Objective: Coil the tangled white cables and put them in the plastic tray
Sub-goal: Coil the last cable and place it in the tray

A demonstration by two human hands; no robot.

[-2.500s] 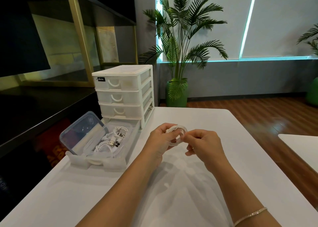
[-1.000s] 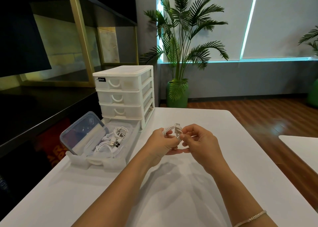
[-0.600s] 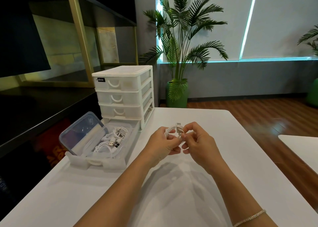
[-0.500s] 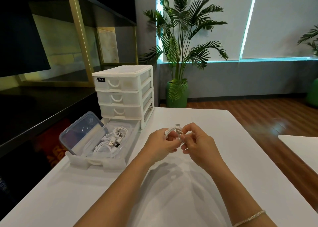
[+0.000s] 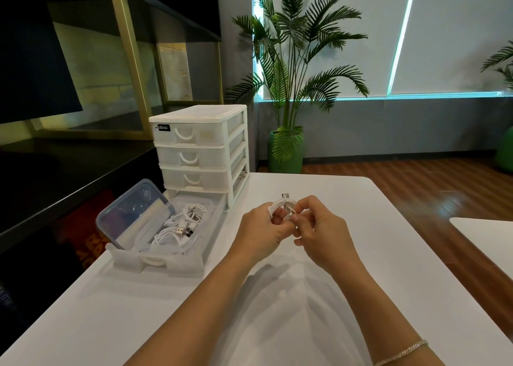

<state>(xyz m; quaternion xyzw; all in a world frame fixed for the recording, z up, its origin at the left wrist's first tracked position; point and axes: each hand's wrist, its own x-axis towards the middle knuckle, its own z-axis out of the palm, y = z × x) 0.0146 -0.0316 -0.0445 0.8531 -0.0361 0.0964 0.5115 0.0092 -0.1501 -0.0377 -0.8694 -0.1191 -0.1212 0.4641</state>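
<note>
Pinching small white cable coil (image 5: pixel 280 207): left hand (image 5: pixel 259 233), right hand (image 5: pixel 322 233), both grips curled; translucent plastic tray (image 5: pixel 172 263) nearby.

I assess this as an office or lounge-type interior, not a home kitchen or workshop. I note a plain white table (image 5: pixel 347 199) carrying a white plastic desktop drawer unit (image 5: pixel 201 152), a second white table (image 5: pixel 488 235) just to the right, wood-plank flooring (image 5: pixel 416 177), a potted palm (image 5: pixel 291 88) in a green pot, roller blinds (image 5: pixel 458 32) edged by cyan strip lighting, and gold-framed dark wall panels (image 5: pixel 122 46).
</note>
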